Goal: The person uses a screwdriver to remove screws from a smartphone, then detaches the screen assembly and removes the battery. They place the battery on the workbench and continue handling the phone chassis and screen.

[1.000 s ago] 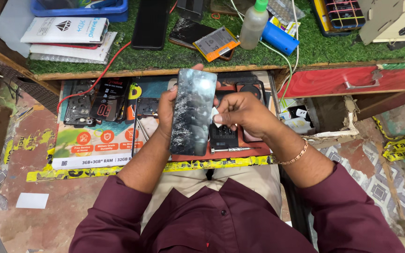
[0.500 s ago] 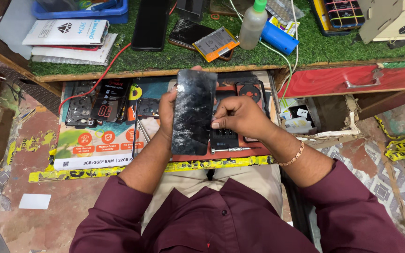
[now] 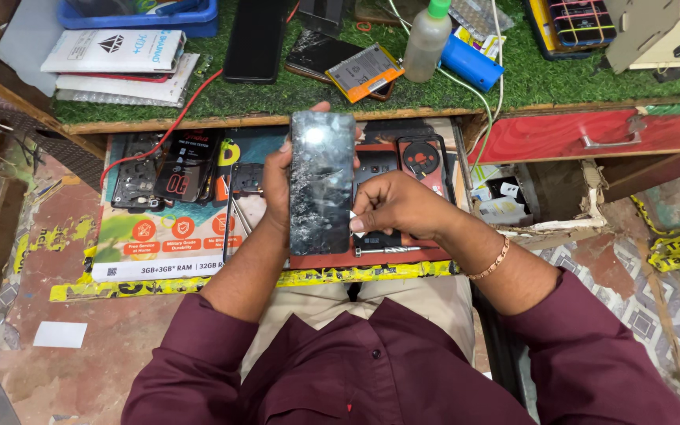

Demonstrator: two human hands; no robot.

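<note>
My left hand (image 3: pixel 277 185) holds the phone (image 3: pixel 322 182) upright over my lap, in front of the open drawer (image 3: pixel 198 228) under the green-topped desk (image 3: pixel 576 83); my grip is closed round its long edges, thumb on the near side, fingertips showing at the top and far edge. My right hand (image 3: pixel 399 206) is pinched shut at the phone's lower right edge on a small pale piece, though I cannot tell just what that piece is. The phone's face is glossy, smeared and mottled, catching the light near the top. I judge it light, stiff and thin, and slippery where it is wet or greasy, so the hold belongs on the side edges, not the flat glass. It looks brittle: pressure in the middle or a twist could crack it. A thin metal tool (image 3: pixel 387 250) lies just beside my right wrist on the drawer's red tray, near a phone back (image 3: pixel 423 161). On the desk stand a squeeze bottle (image 3: pixel 425 38) and a battery (image 3: pixel 364 72), well apart from my hands
</note>
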